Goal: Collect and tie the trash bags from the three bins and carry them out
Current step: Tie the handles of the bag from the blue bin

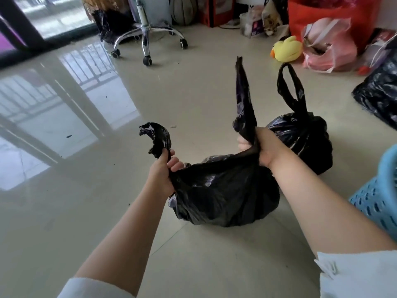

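A filled black trash bag (223, 194) sits on the tiled floor in front of me. My left hand (162, 171) grips its left handle, whose end curls up above my fist. My right hand (260, 146) grips the right handle, which stands straight up. The two handles are pulled apart, with no knot between them. Just behind my right hand stands a second black trash bag (307, 138), knotted at the top with a handle loop sticking up. A third black bag (380, 93) lies at the right edge, partly cut off.
A blue perforated bin (378, 194) stands at my right. Behind are a yellow plush duck (286, 48), a pink plastic bag (328, 48), a red bag (330, 16) and a swivel chair base (146, 37) with another black bag beside it. Glossy floor stretches to the left.
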